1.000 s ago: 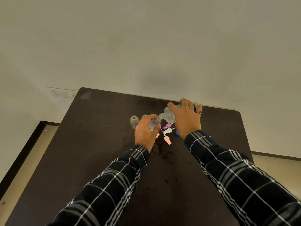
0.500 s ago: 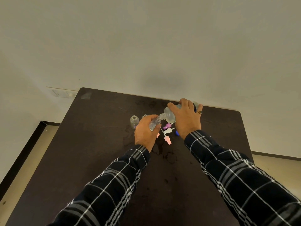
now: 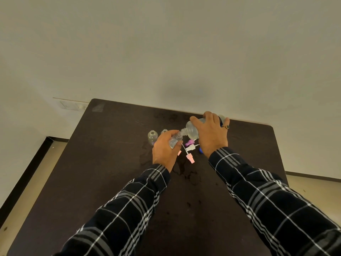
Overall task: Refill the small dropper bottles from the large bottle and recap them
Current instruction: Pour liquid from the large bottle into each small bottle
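My right hand (image 3: 210,134) grips the large clear bottle (image 3: 191,130), tipped to the left with its neck down. Its mouth meets the open neck of a small clear dropper bottle (image 3: 175,141), which my left hand (image 3: 164,150) holds tilted above the dark table (image 3: 114,163). Two more small bottles stand uncapped to the left: one (image 3: 152,138) in plain view, the other (image 3: 163,131) half hidden behind my left hand. Loose caps lie between my hands: a purple one (image 3: 189,143), a white one (image 3: 191,148) and a pink one (image 3: 190,157).
A blue cap (image 3: 200,150) peeks out under my right wrist. Wet spots (image 3: 184,169) mark the table in front of the caps. The table's far edge sits against a pale wall (image 3: 166,52); floor shows on both sides.
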